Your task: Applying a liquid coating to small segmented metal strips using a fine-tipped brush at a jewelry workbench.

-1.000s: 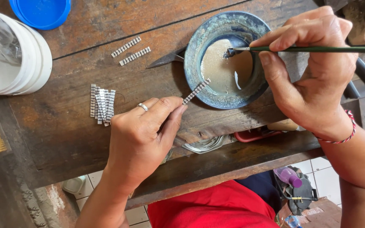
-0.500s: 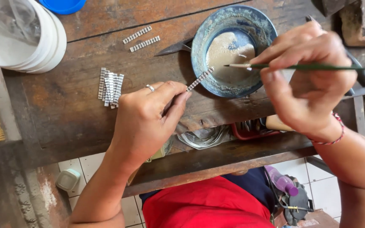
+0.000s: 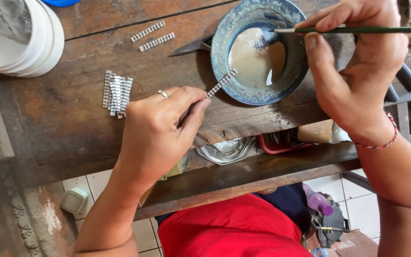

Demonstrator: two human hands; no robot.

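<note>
My left hand pinches a small silver ribbed strip between thumb and fingers, its free end reaching over the rim of a round blue-grey bowl. A ring sits on one finger. The bowl holds a beige paste. My right hand grips a thin green-handled brush, held level, with its tip inside the bowl at the top of the paste. A pile of similar silver strips lies on the wooden bench left of my left hand. Two more strips lie side by side farther back.
White stacked tubs with clear plastic stand at the back left. A dark metal tool pokes out from behind the bowl. A lower shelf holds a metal dish and a red tray. Tiled floor shows below.
The view has shifted closer. My right hand has moved the brush tip from the middle of the paste to the bowl's upper side. My left hand still holds the strip at the rim.
</note>
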